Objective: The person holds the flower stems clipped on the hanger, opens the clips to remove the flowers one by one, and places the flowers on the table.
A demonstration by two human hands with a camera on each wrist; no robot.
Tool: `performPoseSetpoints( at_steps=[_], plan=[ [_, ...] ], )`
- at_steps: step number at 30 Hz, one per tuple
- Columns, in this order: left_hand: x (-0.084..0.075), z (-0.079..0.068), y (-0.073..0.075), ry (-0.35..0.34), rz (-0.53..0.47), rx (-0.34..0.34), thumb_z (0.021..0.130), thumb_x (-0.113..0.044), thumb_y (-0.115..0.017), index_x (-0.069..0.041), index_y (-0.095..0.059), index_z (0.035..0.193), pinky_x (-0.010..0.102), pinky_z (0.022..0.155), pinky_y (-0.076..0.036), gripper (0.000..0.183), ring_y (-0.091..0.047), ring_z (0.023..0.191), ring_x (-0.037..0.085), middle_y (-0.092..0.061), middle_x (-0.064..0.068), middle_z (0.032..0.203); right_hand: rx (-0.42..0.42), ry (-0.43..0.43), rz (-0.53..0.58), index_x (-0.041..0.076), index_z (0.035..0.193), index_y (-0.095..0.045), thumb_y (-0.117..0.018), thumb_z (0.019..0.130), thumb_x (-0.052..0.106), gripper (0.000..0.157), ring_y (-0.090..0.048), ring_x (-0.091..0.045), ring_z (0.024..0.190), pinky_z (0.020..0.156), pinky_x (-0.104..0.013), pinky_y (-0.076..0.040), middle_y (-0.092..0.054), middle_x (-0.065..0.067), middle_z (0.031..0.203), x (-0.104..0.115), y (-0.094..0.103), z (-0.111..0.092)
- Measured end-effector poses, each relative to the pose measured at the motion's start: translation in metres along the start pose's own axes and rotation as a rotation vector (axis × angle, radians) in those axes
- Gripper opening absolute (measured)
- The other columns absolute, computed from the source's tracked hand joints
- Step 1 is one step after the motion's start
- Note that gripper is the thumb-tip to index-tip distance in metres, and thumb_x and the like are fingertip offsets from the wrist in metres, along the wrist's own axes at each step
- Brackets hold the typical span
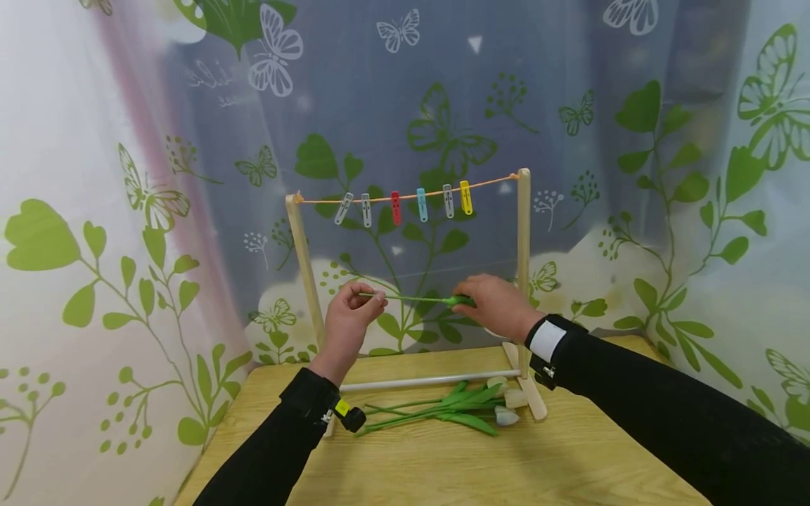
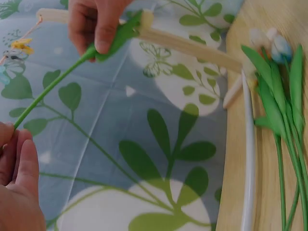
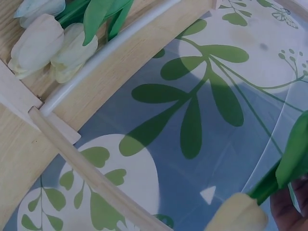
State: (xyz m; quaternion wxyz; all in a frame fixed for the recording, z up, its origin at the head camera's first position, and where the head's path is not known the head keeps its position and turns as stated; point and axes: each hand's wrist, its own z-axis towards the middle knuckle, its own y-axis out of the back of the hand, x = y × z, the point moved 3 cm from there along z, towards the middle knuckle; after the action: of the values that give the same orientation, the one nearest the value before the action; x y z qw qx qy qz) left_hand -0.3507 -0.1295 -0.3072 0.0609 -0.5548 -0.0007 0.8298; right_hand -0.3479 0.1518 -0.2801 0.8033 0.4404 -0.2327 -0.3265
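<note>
A single artificial tulip (image 1: 414, 299) is stretched sideways in the air between both hands, below the cord. My left hand (image 1: 349, 318) pinches the free end of its thin green stem. My right hand (image 1: 495, 303) grips it by the green leaves near the flower. In the right wrist view the cream-white bloom (image 3: 239, 213) juts out beside the fingers; in the head view the right hand hides most of it. Below, more tulips (image 1: 465, 406) with white and pale blue blooms lie on the wooden table, stems pointing left.
A wooden frame (image 1: 524, 232) stands behind the hands. An orange cord (image 1: 436, 193) runs between its post tops, with several coloured clothespins (image 1: 422, 205) clipped along it. A white rod (image 1: 430, 381) joins the posts low down. Patterned curtains (image 1: 405, 91) surround the table (image 1: 405, 471).
</note>
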Motion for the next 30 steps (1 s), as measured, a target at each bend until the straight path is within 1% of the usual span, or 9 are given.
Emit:
performPoseSetpoints(
  at_steps=[3,7,13,15,17,20,23,26,30],
  plan=[
    [0.003,-0.004,0.004,-0.027,0.141,0.028,0.101,-0.018,-0.071,-0.009,-0.063,0.116,0.037,0.106,-0.059,0.019,-0.069,0.112,0.028,-0.069,0.011,0.114,-0.013,0.008,-0.038,0.014,0.116,-0.074,-0.077,0.096,0.025,0.024,-0.069,-0.021,0.096,0.078,-0.033,-0.061,-0.073,-0.002,0.106,0.001,-0.001,-0.001],
    [0.006,-0.010,0.007,-0.138,0.478,0.073,0.104,-0.022,-0.066,-0.017,-0.068,0.126,0.033,0.105,-0.057,0.022,-0.066,0.117,0.021,-0.068,0.004,0.125,-0.044,0.018,-0.089,0.014,0.114,-0.075,-0.079,0.094,0.025,0.023,-0.067,-0.021,0.093,0.072,-0.032,-0.060,-0.074,-0.002,0.104,0.002,-0.003,-0.002],
    [0.003,-0.013,0.003,-0.469,0.978,0.116,0.104,-0.015,-0.065,-0.019,-0.072,0.125,0.028,0.090,-0.061,0.022,-0.068,0.106,0.017,-0.069,0.000,0.118,-0.057,0.016,-0.135,0.015,0.111,-0.076,-0.081,0.093,0.023,0.020,-0.064,-0.021,0.088,0.067,-0.032,-0.059,-0.072,-0.002,0.099,0.003,-0.005,-0.004],
    [0.002,-0.014,0.001,-0.570,1.080,0.115,0.103,-0.014,-0.066,-0.017,-0.074,0.122,0.026,0.086,-0.060,0.020,-0.067,0.102,0.016,-0.069,0.000,0.114,-0.055,0.022,-0.144,0.015,0.110,-0.077,-0.081,0.092,0.022,0.020,-0.066,-0.021,0.088,0.080,-0.036,-0.063,-0.071,-0.002,0.098,0.003,-0.006,-0.004],
    [0.001,-0.016,0.000,-0.645,1.135,0.114,0.103,-0.012,-0.067,-0.015,-0.074,0.120,0.025,0.088,-0.059,0.019,-0.067,0.102,0.017,-0.069,0.001,0.113,-0.051,0.036,-0.158,0.015,0.110,-0.077,-0.082,0.092,0.022,0.020,-0.068,-0.021,0.089,0.096,-0.042,-0.062,-0.071,-0.002,0.098,0.004,-0.007,-0.005],
    [0.001,-0.018,0.000,-0.720,1.182,0.121,0.102,-0.011,-0.067,-0.012,-0.075,0.117,0.026,0.091,-0.058,0.017,-0.065,0.103,0.019,-0.068,0.003,0.109,-0.043,0.062,-0.182,0.014,0.110,-0.077,-0.081,0.092,0.023,0.021,-0.070,-0.020,0.090,0.116,-0.049,-0.051,-0.071,-0.002,0.098,0.005,-0.008,-0.006],
    [0.002,-0.020,0.000,-0.759,1.212,0.131,0.101,-0.010,-0.068,-0.012,-0.075,0.115,0.026,0.092,-0.057,0.015,-0.063,0.102,0.020,-0.068,0.002,0.107,-0.040,0.080,-0.204,0.015,0.111,-0.077,-0.081,0.092,0.025,0.022,-0.070,-0.019,0.091,0.114,-0.048,-0.052,-0.071,-0.002,0.098,0.006,-0.009,-0.007],
    [0.003,-0.022,0.000,-0.772,1.228,0.141,0.101,-0.010,-0.070,-0.013,-0.075,0.114,0.025,0.089,-0.057,0.015,-0.063,0.100,0.019,-0.068,0.000,0.105,-0.047,0.085,-0.210,0.015,0.111,-0.077,-0.081,0.092,0.026,0.022,-0.069,-0.019,0.089,0.094,-0.039,-0.063,-0.071,-0.001,0.098,0.007,-0.011,-0.009],
    [0.006,-0.023,-0.001,-0.783,1.238,0.160,0.100,-0.010,-0.071,-0.015,-0.075,0.114,0.025,0.086,-0.057,0.015,-0.062,0.099,0.018,-0.068,0.000,0.104,-0.057,0.081,-0.206,0.016,0.110,-0.078,-0.082,0.091,0.026,0.022,-0.067,-0.019,0.086,0.066,-0.029,-0.062,-0.071,-0.001,0.097,0.007,-0.013,-0.012]
  ],
)
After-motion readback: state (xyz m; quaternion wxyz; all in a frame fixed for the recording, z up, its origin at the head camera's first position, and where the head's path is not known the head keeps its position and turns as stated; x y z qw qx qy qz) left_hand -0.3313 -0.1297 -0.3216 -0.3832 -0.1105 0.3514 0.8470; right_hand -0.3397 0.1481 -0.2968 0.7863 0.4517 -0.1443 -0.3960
